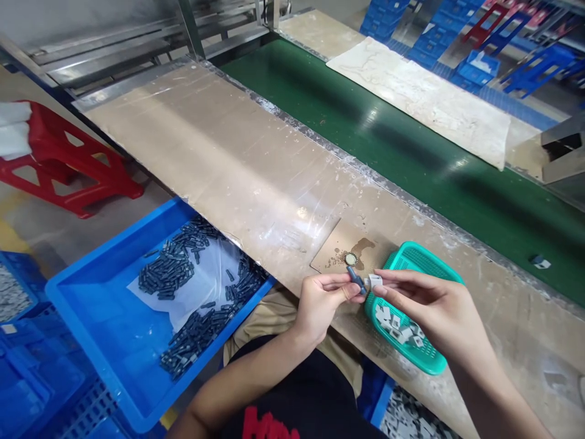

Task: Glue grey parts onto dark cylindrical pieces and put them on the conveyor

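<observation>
Work in hand, apparently incomplete. The left hand (320, 302) pinches a dark rod (355, 276) in a narrow grip; the right hand (439, 311) similarly holds a white piece (375, 281), both above the surface (214, 152). Whether the parts touch cannot be told. White pieces (397, 329) in the green basket (425, 250) and dark rods (167, 271) in the blue tray (89, 311) lie loose, seemingly still unworked.

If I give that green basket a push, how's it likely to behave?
The basket looks like thin, perforated plastic, so it's probably light and would slide fairly easily. Its loosely heaped white pieces would likely shift. It sits close to the edge of the table, so pushing that way might tip it off.
</observation>
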`<state>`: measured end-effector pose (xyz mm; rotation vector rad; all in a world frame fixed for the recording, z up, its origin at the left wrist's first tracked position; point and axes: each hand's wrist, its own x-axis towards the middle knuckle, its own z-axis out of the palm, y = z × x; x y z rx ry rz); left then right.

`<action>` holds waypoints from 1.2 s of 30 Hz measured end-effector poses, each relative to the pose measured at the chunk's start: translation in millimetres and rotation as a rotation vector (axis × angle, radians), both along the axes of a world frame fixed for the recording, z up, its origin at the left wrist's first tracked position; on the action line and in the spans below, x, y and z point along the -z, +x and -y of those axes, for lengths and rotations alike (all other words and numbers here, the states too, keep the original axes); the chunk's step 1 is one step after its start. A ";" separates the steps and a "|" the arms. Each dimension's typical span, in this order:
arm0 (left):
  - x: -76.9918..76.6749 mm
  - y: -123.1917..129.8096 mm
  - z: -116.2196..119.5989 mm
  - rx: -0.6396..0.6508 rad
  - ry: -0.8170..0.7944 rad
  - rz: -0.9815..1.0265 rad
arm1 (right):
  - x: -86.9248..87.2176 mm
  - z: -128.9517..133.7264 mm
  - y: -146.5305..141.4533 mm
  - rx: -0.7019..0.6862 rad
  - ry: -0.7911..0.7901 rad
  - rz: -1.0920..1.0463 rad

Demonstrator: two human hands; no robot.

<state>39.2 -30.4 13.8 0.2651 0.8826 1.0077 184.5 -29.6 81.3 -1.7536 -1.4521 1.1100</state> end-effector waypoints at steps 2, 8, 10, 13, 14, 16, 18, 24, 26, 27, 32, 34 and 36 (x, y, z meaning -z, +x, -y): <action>-1.8 -0.1 -0.1 -0.006 0.027 -0.017 | -0.1 0.7 1.2 -0.022 0.001 0.025; -3.3 -2.6 1.4 0.006 0.140 -0.188 | -1.9 3.3 2.0 -0.134 0.048 0.143; -1.5 -1.0 -1.6 0.017 0.169 -0.221 | 1.2 3.0 -0.5 -0.123 0.020 0.112; 2.1 -0.5 -11.4 0.088 0.257 -0.249 | 14.7 -8.2 3.1 -0.072 -0.034 0.055; 2.8 -3.2 -15.5 0.118 0.310 -0.274 | 21.4 -16.9 9.9 -0.031 -0.028 0.073; 3.7 -16.8 -23.6 0.120 0.419 -0.412 | 35.6 -42.6 35.6 0.128 0.041 0.176; 7.6 -43.5 -30.3 -0.040 0.480 -0.681 | 47.4 -75.0 76.9 0.387 0.157 0.304; 84.3 -168.2 -20.8 -0.683 0.355 -1.481 | 45.8 -117.8 188.6 0.720 0.243 0.471; 128.6 -201.4 -0.4 -0.427 0.325 -1.706 | 40.7 -98.0 188.5 0.633 0.262 0.527; 150.5 -213.6 12.4 -0.242 0.328 -1.759 | 39.7 -83.1 181.1 0.564 0.261 0.547; 222.1 -240.5 70.0 0.506 0.410 -1.754 | 57.7 4.8 112.8 -0.032 0.059 0.536; 227.6 -244.9 79.0 0.622 0.530 -1.743 | 70.6 29.5 91.4 -0.237 0.028 0.585; 222.2 -248.4 81.6 0.699 0.612 -1.692 | 80.7 43.0 80.0 -0.304 0.064 0.630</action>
